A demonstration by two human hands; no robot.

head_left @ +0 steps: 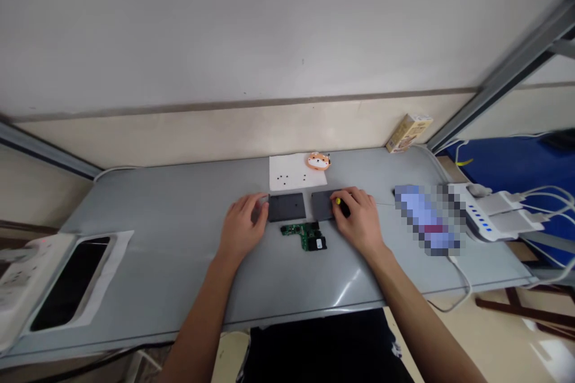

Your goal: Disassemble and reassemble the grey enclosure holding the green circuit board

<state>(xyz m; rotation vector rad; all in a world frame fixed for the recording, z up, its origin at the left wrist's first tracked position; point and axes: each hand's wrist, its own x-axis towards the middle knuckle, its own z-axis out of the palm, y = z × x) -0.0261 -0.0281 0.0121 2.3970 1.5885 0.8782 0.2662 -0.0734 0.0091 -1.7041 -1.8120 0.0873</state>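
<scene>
Two dark grey flat case halves lie side by side on the grey table (179,263): the left one (287,207) and the right one (321,203). A green circuit board (306,235) lies just in front of them. My left hand (242,226) rests at the left half's edge, fingers loosely curled and touching it. My right hand (357,218) lies over the right half, closed around a small black tool with a yellow tip (341,206). A white paper sheet (296,172) behind them carries several tiny dark screws (284,178).
An orange animal-shaped object (318,161) sits on the paper's corner. A small carton (408,133) leans at the wall. At right are a blurred-out item (426,215) and a white charging hub (489,215) with cables. A black phone (72,281) lies at left.
</scene>
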